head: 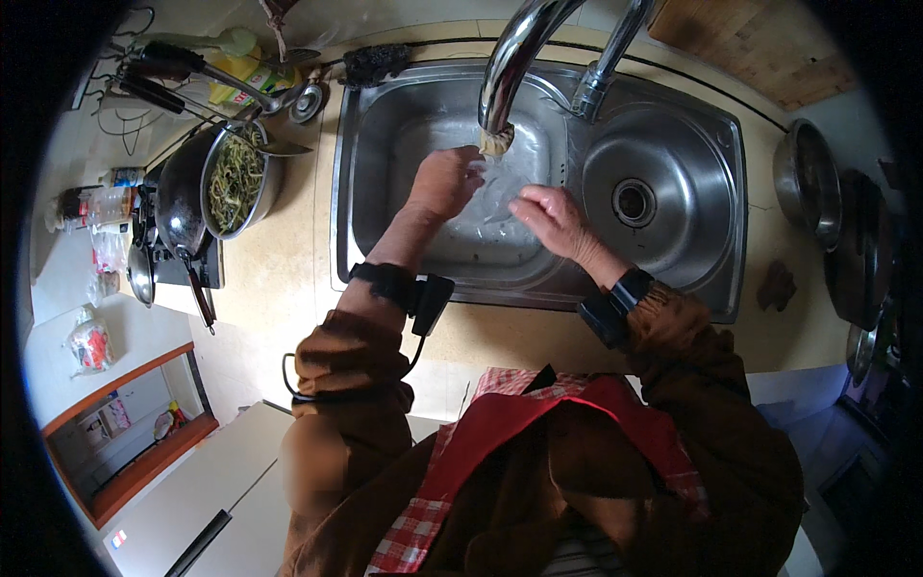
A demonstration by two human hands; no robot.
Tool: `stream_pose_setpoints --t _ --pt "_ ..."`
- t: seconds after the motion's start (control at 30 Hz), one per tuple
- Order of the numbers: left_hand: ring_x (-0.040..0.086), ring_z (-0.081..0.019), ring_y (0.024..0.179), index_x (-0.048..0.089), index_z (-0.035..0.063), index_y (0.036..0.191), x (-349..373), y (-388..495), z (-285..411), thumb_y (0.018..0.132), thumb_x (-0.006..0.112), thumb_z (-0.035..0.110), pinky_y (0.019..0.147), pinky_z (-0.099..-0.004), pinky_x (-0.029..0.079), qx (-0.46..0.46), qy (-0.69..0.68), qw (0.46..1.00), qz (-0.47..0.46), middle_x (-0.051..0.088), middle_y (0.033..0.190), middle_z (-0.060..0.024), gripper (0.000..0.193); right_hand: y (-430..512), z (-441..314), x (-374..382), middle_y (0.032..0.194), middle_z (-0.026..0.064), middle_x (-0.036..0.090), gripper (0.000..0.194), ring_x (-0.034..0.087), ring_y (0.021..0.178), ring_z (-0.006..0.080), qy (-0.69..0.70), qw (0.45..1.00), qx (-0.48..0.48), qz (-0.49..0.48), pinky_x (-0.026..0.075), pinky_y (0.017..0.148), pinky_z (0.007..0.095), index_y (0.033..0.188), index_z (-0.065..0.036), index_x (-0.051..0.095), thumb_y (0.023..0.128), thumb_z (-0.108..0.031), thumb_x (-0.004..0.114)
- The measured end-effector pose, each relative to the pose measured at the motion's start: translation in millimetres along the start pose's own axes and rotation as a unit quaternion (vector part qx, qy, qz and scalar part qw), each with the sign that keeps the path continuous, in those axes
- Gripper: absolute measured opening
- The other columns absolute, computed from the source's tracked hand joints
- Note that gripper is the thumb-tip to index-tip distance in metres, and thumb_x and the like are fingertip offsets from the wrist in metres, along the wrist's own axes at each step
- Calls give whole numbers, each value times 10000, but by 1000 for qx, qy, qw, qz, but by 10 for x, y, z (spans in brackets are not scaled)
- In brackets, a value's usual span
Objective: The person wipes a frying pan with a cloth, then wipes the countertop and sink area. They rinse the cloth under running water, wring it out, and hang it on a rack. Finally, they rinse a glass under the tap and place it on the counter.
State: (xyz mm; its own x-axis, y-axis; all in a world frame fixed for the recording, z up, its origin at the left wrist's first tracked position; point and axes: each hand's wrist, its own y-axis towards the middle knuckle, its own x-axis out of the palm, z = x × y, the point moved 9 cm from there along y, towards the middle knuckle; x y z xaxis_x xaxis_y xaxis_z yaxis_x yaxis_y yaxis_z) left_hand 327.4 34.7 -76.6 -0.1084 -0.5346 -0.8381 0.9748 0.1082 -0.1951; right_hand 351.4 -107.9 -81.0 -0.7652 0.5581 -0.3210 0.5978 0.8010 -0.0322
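Both my hands are over the left basin (pixel 375 209) of a stainless steel double sink, under the chrome faucet (pixel 501 86). A crumpled, see-through sheet, seemingly a thin plastic bag (pixel 497 189), spans the space between them. My left hand (pixel 448 180) grips its left side, close to the cloth-wrapped spout tip (pixel 496 141). On the lower right, my right hand (pixel 549 218) pinches it with curled fingers. The right hand looks wet. Some water glistens on the basin floor below, and the bag's exact outline is hard to make out.
The round right basin (pixel 670 159) has a drain. Left on the counter stand a metal pot (pixel 241 180) of shredded greens, a wok (pixel 184 202) and a ladle (pixel 238 86). A dark scrubber (pixel 375 63) lies behind the sink. Metal bowls (pixel 807 180) and a brown rag (pixel 776 285) are at right.
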Motion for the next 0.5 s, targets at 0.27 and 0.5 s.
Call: stream_pose_setpoints --t 0.27,0.5 --pt "663 -284 679 697 88 893 -70 -18 250 789 741 373 626 -370 544 139 104 979 102 655 754 -117 307 -43 -238 42 592 161 550 271 554 551 237 3 999 -30 -24 427 551 372 718 12 534 871 -187 633" --pt "472 -90 527 602 33 895 1188 -376 -177 917 525 138 389 -210 315 -349 -757 552 -22 569 713 -29 132 10 -355 -148 660 154 560 243 585 656 335 -154 969 -151 124 459 593 423 696 -30 506 833 -167 654"
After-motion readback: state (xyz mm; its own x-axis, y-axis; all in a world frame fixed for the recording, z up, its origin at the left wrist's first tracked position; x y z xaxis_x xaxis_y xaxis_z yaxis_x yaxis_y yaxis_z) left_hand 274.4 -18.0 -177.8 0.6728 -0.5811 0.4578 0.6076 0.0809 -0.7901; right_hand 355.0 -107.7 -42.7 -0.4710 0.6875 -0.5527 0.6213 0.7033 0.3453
